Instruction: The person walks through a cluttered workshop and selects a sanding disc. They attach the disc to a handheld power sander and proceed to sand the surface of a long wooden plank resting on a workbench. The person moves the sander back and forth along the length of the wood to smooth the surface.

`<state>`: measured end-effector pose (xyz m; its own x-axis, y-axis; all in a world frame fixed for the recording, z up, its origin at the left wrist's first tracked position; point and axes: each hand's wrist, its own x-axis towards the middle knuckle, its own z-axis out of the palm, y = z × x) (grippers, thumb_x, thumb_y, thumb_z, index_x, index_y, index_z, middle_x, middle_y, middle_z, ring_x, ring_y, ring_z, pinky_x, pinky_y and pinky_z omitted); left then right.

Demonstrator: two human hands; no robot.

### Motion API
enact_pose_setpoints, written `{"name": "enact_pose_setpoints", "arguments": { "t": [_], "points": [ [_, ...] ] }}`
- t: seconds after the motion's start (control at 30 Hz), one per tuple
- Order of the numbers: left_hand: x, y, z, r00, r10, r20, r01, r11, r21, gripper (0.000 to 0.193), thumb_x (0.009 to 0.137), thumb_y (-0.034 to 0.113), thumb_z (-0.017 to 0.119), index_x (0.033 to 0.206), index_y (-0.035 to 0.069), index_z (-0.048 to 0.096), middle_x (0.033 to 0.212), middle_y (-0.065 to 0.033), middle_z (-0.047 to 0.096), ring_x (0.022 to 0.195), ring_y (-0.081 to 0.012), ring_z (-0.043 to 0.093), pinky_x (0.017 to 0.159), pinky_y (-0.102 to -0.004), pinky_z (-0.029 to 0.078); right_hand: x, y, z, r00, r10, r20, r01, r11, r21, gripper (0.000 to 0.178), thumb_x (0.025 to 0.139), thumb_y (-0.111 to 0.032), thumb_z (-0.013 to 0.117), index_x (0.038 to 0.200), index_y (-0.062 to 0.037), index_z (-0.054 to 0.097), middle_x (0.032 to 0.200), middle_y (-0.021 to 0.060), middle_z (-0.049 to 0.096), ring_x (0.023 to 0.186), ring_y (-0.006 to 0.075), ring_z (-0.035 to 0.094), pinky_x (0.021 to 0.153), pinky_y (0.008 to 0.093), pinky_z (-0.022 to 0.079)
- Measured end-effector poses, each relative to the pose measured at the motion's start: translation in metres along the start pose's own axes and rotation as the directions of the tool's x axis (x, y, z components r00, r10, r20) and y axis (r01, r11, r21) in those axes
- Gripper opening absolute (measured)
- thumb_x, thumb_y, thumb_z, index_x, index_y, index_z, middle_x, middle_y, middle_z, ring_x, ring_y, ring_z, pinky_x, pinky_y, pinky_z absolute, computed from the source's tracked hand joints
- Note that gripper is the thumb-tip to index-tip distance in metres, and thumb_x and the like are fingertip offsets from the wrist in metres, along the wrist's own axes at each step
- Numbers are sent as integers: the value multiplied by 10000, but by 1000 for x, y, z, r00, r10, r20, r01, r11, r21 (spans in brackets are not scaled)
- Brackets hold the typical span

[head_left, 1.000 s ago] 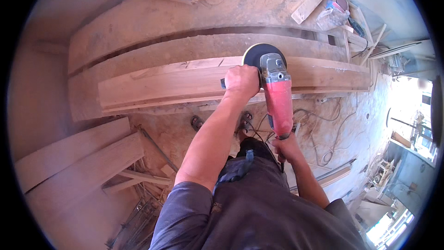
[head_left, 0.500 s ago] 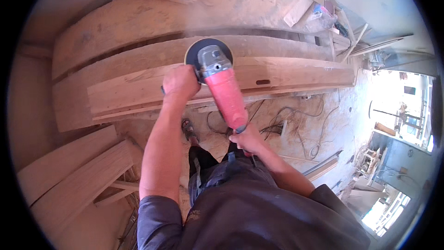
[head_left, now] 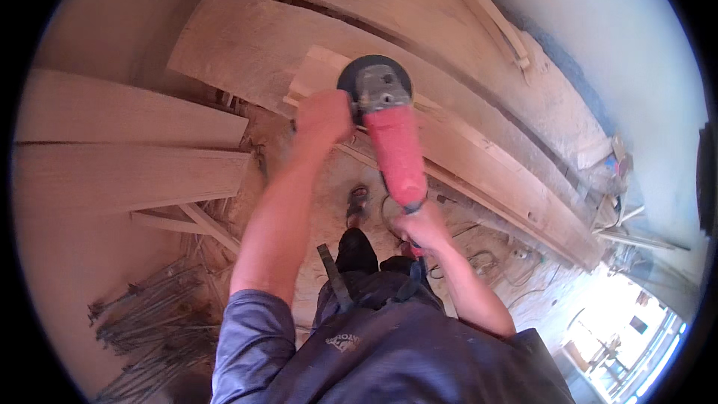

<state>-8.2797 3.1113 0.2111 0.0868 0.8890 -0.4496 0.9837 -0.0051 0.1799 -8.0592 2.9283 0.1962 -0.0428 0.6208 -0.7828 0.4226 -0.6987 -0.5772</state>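
A red angle grinder [head_left: 398, 153] with a grey gear head and a round, dark sanding disc [head_left: 366, 66] is held in both my hands. My left hand [head_left: 324, 118] is closed round its side handle beside the head; the handle is mostly hidden by the fingers. Farther back, my right hand [head_left: 424, 226] wraps round the rear grip, where a cord hangs down. Under the disc lies the left end of a long, pale wooden board [head_left: 479, 151]. Whether the disc touches the wood cannot be made out.
A wide slab [head_left: 247, 37] lies beneath and beyond the board, with another dusty slab [head_left: 419, 11] farther back. Planks [head_left: 127, 176] jut in from the left. Metal clamps [head_left: 161, 325] are heaped at lower left. Cables [head_left: 479, 262] coil on the floor right of my legs.
My view has swung left, bringing the metal heap in. The grinder has shifted along the board to its left end, still held by both hands.
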Motion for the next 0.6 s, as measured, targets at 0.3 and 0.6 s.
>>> {"name": "enact_pose_setpoints", "arguments": {
  "t": [0.3, 0.6],
  "points": [
    [-36, -94, -7, 986, -137, -92, 126, 984, -122, 209, 777, 148, 662, 923, 57, 780, 960, -208, 736, 923, -371, 726, 799, -482, 583, 9, -62, 51, 992, 63, 107, -41, 979, -200, 244, 813, -210, 730, 824, 2, 611, 610, 69, 592, 485, 190, 582, 454, 341, 429],
    [-41, -84, 13, 996, -69, -60, 57, 980, -193, 222, 767, 147, 694, 945, 36, 763, 931, -222, 729, 923, -363, 728, 787, -479, 582, -1, -25, 44, 994, 101, 52, -79, 945, -317, 320, 798, -295, 736, 910, -3, 670, 699, 115, 676, 566, 203, 649, 546, 351, 497]
  ]
}}
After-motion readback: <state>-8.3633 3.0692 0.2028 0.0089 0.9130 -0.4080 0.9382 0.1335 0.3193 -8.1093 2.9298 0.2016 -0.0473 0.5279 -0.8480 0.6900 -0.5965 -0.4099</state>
